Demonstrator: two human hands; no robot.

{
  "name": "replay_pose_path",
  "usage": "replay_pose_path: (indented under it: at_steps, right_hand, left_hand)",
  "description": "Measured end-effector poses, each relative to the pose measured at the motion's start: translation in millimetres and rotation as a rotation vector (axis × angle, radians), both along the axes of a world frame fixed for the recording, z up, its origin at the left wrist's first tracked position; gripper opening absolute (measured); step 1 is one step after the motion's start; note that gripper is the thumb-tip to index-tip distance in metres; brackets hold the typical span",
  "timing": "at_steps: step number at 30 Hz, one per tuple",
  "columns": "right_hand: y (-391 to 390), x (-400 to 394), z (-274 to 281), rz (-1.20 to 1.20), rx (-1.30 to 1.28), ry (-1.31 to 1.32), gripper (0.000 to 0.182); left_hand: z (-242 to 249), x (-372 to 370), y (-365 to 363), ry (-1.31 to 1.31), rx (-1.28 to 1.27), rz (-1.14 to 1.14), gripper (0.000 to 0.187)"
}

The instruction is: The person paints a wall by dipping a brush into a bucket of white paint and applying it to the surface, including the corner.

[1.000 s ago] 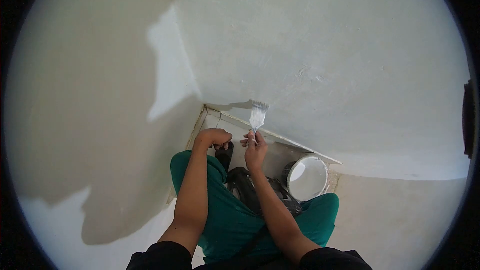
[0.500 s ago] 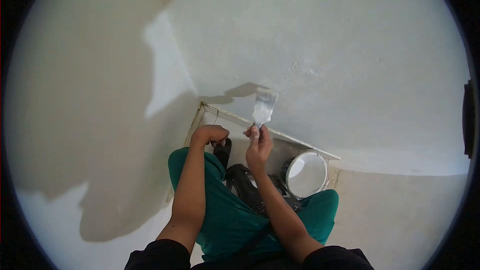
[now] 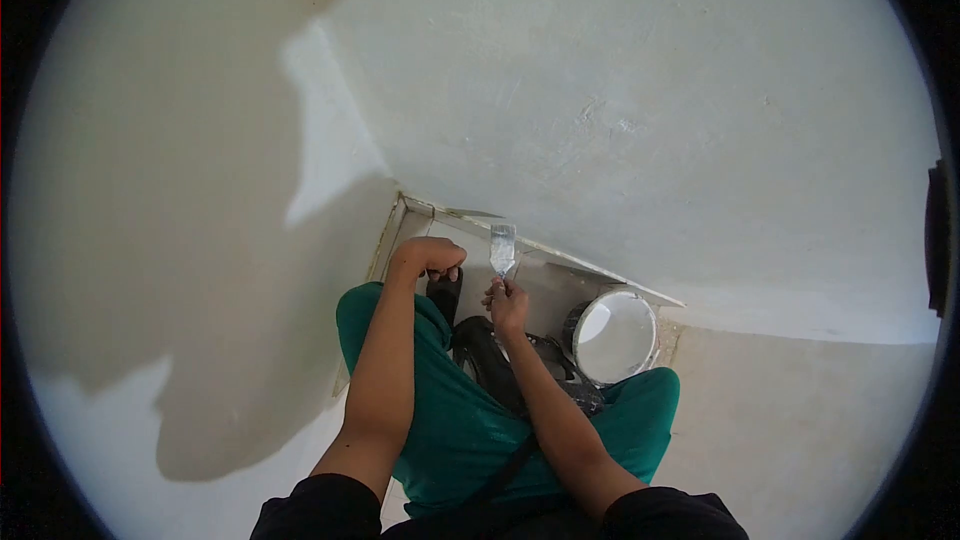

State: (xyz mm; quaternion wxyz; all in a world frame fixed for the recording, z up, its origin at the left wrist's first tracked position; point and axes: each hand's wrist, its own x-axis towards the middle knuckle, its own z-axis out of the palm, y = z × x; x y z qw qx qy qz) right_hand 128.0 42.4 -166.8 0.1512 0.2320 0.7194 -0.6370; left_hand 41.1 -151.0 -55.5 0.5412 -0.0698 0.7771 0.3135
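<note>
Near the wall's corner I count one paintbrush (image 3: 502,246), white-coated bristles up, pinched in my right hand (image 3: 509,305); one white-filled bucket (image 3: 614,336); left hand (image 3: 432,256) fisted.

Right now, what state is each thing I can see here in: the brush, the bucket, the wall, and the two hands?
Paintbrush: upright, bristles white with paint, at the base of the wall.
Right hand: closed on the brush handle.
Left hand: curled in a fist, resting on the knee; nothing visible in it.
Bucket: open, no lid, white inside.
Wall: coated white, rough patch in the middle.
</note>
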Motion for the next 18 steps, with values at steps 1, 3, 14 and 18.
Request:
replay_pose_path:
  at_steps: [1, 3, 14, 18]
  right_hand:
    - [1.4, -1.5, 0.6, -0.018, -0.047, -0.042, 0.029]
    - [2.6, -17.5, 2.5, -0.047, -0.121, -0.077, 0.026]
    - [-14.8, -47.1, 143.3, -0.161, -0.468, 0.134, 0.023]
    - [-22.6, -23.7, 208.8, -0.092, -0.346, 0.204, 0.026]
  left_hand:
    - [3.1, -0.1, 1.3, 0.003, -0.012, 0.006, 0.033]
    - [3.5, -0.5, 1.4, 0.006, 0.010, 0.000, 0.033]
    - [-9.8, -3.3, -0.1, -0.004, 0.016, -0.006, 0.032]
    - [2.5, -2.2, -0.2, -0.027, 0.006, -0.006, 0.033]
